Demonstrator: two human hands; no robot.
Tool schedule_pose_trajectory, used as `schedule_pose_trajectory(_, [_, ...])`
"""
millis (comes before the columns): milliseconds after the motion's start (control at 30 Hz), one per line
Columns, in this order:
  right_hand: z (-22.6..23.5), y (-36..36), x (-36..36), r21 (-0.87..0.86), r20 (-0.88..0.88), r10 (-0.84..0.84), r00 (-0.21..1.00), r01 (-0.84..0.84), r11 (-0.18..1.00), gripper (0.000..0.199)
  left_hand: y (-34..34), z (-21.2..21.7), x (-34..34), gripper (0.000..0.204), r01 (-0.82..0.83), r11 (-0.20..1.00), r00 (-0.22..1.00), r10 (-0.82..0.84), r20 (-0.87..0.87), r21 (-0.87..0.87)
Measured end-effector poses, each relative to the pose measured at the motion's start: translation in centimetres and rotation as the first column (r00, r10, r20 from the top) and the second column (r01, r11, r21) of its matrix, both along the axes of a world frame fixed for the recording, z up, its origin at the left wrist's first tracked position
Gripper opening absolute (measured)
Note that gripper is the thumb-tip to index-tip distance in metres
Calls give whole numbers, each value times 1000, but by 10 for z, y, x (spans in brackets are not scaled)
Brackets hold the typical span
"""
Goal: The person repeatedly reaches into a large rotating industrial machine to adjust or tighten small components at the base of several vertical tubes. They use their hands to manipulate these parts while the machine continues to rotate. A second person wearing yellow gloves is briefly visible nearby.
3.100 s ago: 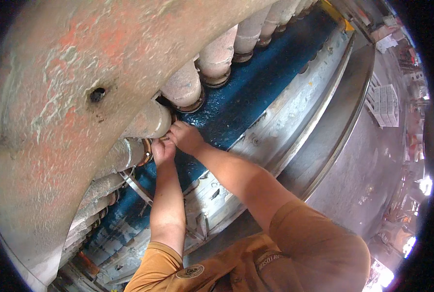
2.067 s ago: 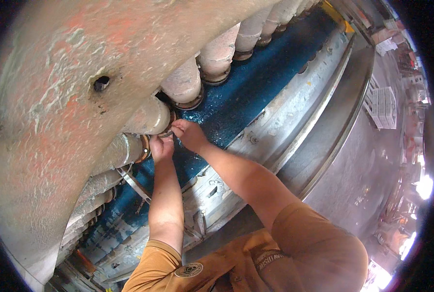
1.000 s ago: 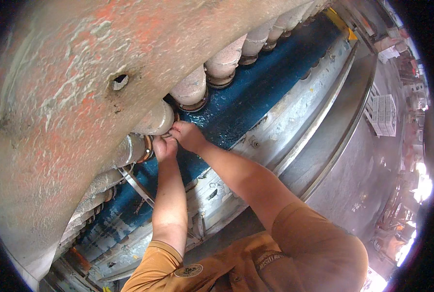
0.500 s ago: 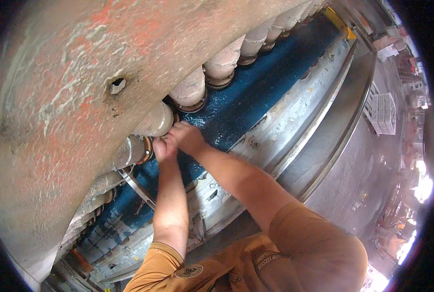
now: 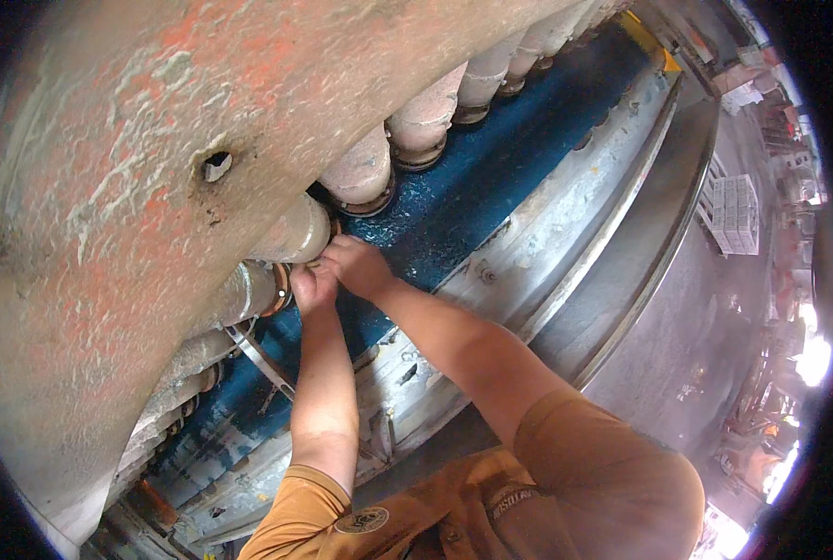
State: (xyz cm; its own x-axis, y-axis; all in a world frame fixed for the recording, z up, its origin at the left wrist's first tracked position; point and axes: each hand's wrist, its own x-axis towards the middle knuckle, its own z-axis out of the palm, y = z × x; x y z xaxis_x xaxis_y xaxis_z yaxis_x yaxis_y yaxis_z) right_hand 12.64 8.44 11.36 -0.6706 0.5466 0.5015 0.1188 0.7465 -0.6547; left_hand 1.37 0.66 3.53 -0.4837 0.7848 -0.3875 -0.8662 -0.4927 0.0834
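Note:
My left hand (image 5: 313, 285) and my right hand (image 5: 359, 265) press together at the lower end of a pale, crusted pipe stub (image 5: 297, 233). Both sets of fingers are curled closed against its rim, and whatever lies between them is hidden by the hands. Just left of my left hand, another stub ends in a brown ring (image 5: 277, 288) with a small bright spot on it. Below that ring a flat metal wrench-like bar (image 5: 261, 358) slants down behind my left forearm. Under my hands runs a dark blue, wet-looking surface (image 5: 477, 177).
A big curved shell with worn orange and grey paint (image 5: 136, 187) overhangs from the upper left, with a hole (image 5: 217, 166) through it. Further stubs (image 5: 421, 126) line its edge. A scuffed metal ledge (image 5: 538, 233) borders the blue surface; a white crate (image 5: 735, 215) stands on the floor at right.
The view has shifted very slightly. My hands stay at the same stub rim, their fingers in nearly the same closed pose.

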Motion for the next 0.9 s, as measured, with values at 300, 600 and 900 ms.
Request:
schedule_pose_trajectory(300, [-17, 0, -7, -19, 2, -105, 994, 105, 994, 8, 1, -5, -4, 27, -1, 1000, 990, 1, 141, 0])
schedule_pose_trajectory(600, [-15, -2, -1, -141, 39, -110, 993, 115, 983, 13, 4, 5, 3, 31, 46, 999, 999, -46, -17, -12])
schedule_pose_trajectory(900, [-14, 6, -1, 18, -3, 33, 999, -33, 999, 11, 3, 7, 6, 30, 15, 999, 999, -13, -48, 38])
